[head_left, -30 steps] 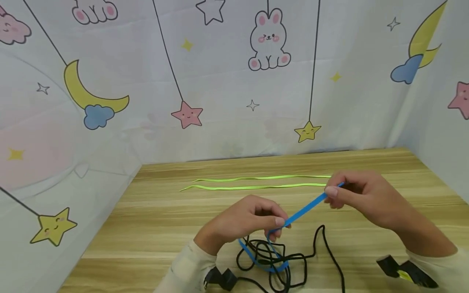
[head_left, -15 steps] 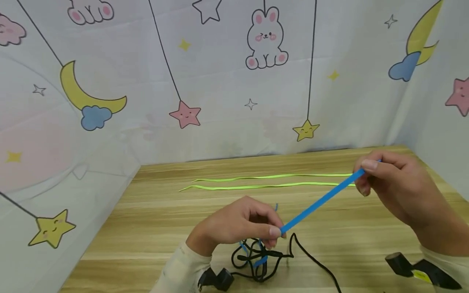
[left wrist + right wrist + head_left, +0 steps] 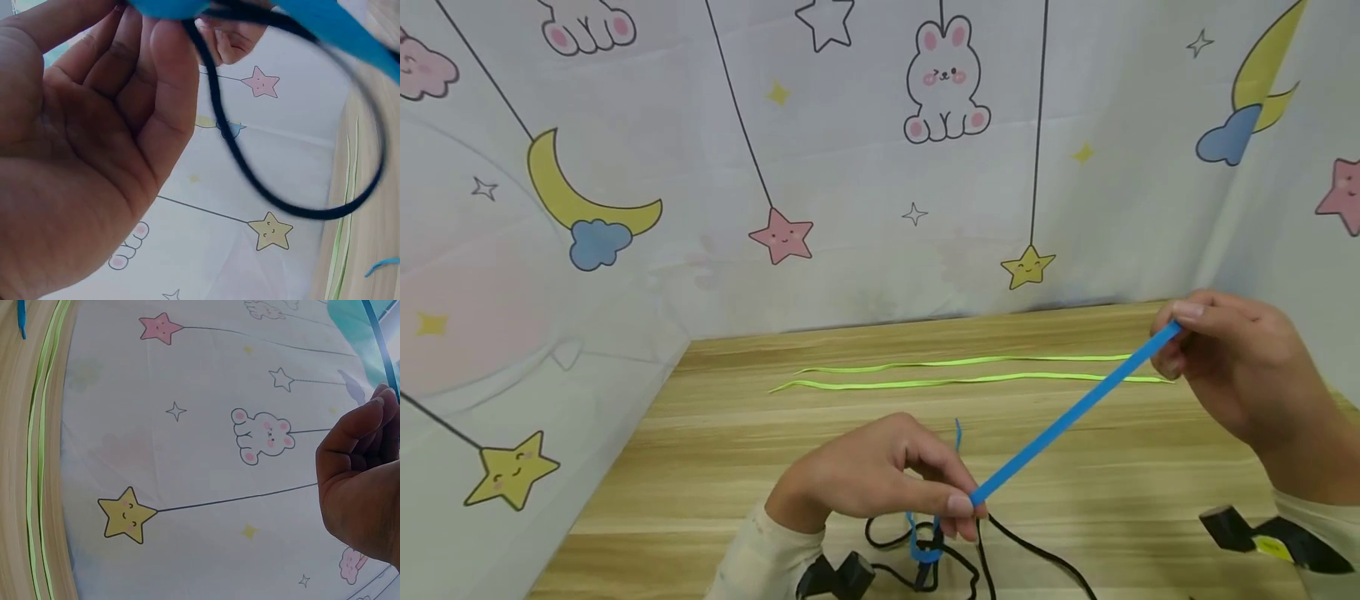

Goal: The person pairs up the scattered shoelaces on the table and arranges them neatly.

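A flat blue shoelace [image 3: 1075, 412] runs taut on a slant between both hands. My left hand [image 3: 876, 475] pinches it at the lower end of the stretch, and my right hand [image 3: 1236, 362] pinches it higher up at the right. Beneath the left hand, a tangled black cord [image 3: 1037, 550] is mixed with more blue lace; the hand hides part of the tangle. In the left wrist view, a black cord loop [image 3: 232, 147] hangs close to the fingers, and blue lace crosses above them. The right wrist view has the right hand [image 3: 359, 469] holding the lace at the edge.
Two lime-green shoelaces [image 3: 955, 384] lie side by side across the back of the wooden table [image 3: 700, 433]. A loose blue lace tip [image 3: 958, 432] shows beyond the left hand. A printed curtain [image 3: 850, 275] encloses the table's back and sides.
My right hand has moved up and to the right, lengthening the blue stretch. The left hand has shifted slightly down and left. Less of the black tangle shows below it.
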`<state>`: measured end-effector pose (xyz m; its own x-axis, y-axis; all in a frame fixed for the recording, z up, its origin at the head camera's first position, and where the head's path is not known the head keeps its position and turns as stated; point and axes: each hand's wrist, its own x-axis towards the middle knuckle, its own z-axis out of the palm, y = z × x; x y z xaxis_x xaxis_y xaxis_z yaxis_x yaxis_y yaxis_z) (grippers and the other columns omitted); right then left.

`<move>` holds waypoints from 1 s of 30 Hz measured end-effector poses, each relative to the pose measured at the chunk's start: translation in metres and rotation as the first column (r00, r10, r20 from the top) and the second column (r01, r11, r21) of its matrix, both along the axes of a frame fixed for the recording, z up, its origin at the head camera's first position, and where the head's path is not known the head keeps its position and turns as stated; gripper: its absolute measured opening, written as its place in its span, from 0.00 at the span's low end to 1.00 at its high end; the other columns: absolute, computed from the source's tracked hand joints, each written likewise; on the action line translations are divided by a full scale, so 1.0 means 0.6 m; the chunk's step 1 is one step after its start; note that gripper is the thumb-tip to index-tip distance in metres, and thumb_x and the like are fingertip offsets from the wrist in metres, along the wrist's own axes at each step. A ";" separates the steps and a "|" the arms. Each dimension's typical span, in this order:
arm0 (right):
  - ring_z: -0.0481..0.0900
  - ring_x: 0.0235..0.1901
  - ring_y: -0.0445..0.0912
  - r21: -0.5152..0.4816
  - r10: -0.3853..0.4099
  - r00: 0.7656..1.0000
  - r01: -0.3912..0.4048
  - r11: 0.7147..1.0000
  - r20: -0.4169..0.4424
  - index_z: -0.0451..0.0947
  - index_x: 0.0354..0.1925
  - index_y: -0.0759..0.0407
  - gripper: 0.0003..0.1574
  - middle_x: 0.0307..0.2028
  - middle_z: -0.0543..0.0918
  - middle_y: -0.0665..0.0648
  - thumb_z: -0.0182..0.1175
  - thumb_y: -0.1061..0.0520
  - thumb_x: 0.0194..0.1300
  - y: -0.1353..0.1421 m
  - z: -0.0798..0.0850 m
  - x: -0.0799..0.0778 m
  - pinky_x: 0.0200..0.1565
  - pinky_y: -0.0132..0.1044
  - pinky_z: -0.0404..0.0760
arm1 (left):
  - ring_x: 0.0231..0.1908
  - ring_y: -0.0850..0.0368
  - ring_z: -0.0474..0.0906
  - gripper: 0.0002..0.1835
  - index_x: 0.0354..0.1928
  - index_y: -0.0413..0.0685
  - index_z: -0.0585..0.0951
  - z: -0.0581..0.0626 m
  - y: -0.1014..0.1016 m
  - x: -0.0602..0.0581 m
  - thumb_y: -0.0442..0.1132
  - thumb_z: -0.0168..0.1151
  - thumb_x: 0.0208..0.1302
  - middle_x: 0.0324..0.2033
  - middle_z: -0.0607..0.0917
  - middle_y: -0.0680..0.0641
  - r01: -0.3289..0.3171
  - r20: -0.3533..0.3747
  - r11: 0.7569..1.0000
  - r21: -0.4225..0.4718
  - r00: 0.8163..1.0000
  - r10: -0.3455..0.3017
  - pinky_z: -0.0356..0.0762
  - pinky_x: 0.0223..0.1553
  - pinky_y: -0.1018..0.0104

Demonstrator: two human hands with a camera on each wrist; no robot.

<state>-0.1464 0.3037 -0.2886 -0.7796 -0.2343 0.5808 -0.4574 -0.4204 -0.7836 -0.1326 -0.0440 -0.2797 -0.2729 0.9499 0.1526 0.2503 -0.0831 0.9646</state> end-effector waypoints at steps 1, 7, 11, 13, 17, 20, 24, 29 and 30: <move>0.63 0.22 0.50 0.000 -0.001 1.000 0.001 1.000 0.002 0.72 0.29 0.78 0.25 0.27 0.75 0.63 0.27 0.74 0.70 0.002 -0.002 -0.002 0.24 0.43 0.56 | 0.32 0.55 0.81 0.09 0.41 0.28 0.79 0.002 0.000 0.001 0.26 0.50 0.66 0.32 0.83 0.33 0.009 -0.003 1.000 -0.002 1.000 -0.009 0.80 0.37 0.55; 0.63 0.22 0.49 -0.075 0.033 0.996 -0.027 0.997 0.080 0.74 0.29 0.76 0.29 0.27 0.76 0.61 0.25 0.71 0.72 0.018 -0.005 -0.015 0.25 0.41 0.53 | 0.32 0.55 0.82 0.09 0.40 0.28 0.80 0.005 0.001 0.002 0.27 0.51 0.66 0.32 0.83 0.34 0.042 -0.029 0.999 -0.027 0.999 -0.043 0.80 0.38 0.57; 0.64 0.22 0.47 -0.109 -0.002 0.990 0.017 0.994 0.141 0.76 0.27 0.72 0.31 0.25 0.77 0.59 0.26 0.67 0.73 0.027 -0.003 -0.019 0.25 0.39 0.51 | 0.32 0.61 0.81 0.10 0.40 0.30 0.80 0.007 0.000 -0.001 0.28 0.50 0.67 0.31 0.84 0.36 0.037 -0.061 0.998 -0.043 0.997 -0.039 0.80 0.37 0.59; 0.64 0.22 0.46 -0.122 -0.024 0.987 0.043 0.992 0.157 0.76 0.28 0.71 0.31 0.25 0.77 0.59 0.28 0.65 0.74 0.031 -0.003 -0.021 0.25 0.38 0.51 | 0.32 0.61 0.80 0.10 0.40 0.31 0.80 0.007 0.000 -0.001 0.28 0.50 0.67 0.31 0.84 0.36 0.034 -0.062 0.998 -0.052 0.997 -0.037 0.80 0.37 0.57; 0.62 0.21 0.48 -0.162 -0.053 0.984 0.081 0.984 0.172 0.75 0.29 0.73 0.28 0.25 0.76 0.61 0.31 0.64 0.75 0.040 -0.008 -0.027 0.25 0.38 0.53 | 0.33 0.61 0.81 0.10 0.41 0.29 0.80 0.005 -0.001 -0.002 0.28 0.50 0.67 0.32 0.83 0.34 0.039 -0.032 0.998 -0.057 0.999 -0.041 0.79 0.38 0.53; 0.60 0.21 0.48 -0.195 -0.055 0.981 0.091 0.977 0.184 0.74 0.27 0.73 0.28 0.24 0.76 0.61 0.32 0.64 0.75 0.048 -0.012 -0.033 0.24 0.38 0.54 | 0.33 0.62 0.81 0.10 0.41 0.28 0.79 0.003 -0.001 -0.002 0.27 0.49 0.67 0.32 0.83 0.34 0.044 -0.036 0.998 -0.051 0.998 -0.046 0.79 0.38 0.55; 0.59 0.20 0.48 -0.229 -0.057 0.978 0.102 0.968 0.199 0.74 0.25 0.74 0.29 0.23 0.76 0.61 0.32 0.64 0.74 0.054 -0.016 -0.040 0.23 0.37 0.53 | 0.33 0.62 0.80 0.10 0.41 0.28 0.79 0.002 0.000 -0.002 0.27 0.49 0.67 0.32 0.83 0.35 0.050 -0.045 0.998 -0.043 0.998 -0.052 0.79 0.39 0.56; 0.59 0.18 0.47 -0.280 -0.079 0.970 0.144 0.949 0.230 0.74 0.21 0.75 0.29 0.22 0.76 0.62 0.35 0.64 0.74 0.058 -0.019 -0.047 0.22 0.37 0.51 | 0.33 0.62 0.80 0.10 0.41 0.28 0.79 0.004 0.000 0.000 0.28 0.50 0.67 0.32 0.83 0.33 0.041 -0.025 0.997 -0.058 0.999 -0.042 0.79 0.39 0.54; 0.60 0.18 0.47 -0.289 -0.090 0.966 0.160 0.944 0.241 0.73 0.21 0.74 0.29 0.21 0.76 0.62 0.36 0.63 0.74 0.059 -0.020 -0.048 0.22 0.36 0.51 | 0.33 0.63 0.80 0.10 0.41 0.28 0.79 0.004 0.000 0.000 0.28 0.50 0.67 0.32 0.83 0.34 0.038 -0.029 0.997 -0.063 0.999 -0.040 0.79 0.39 0.54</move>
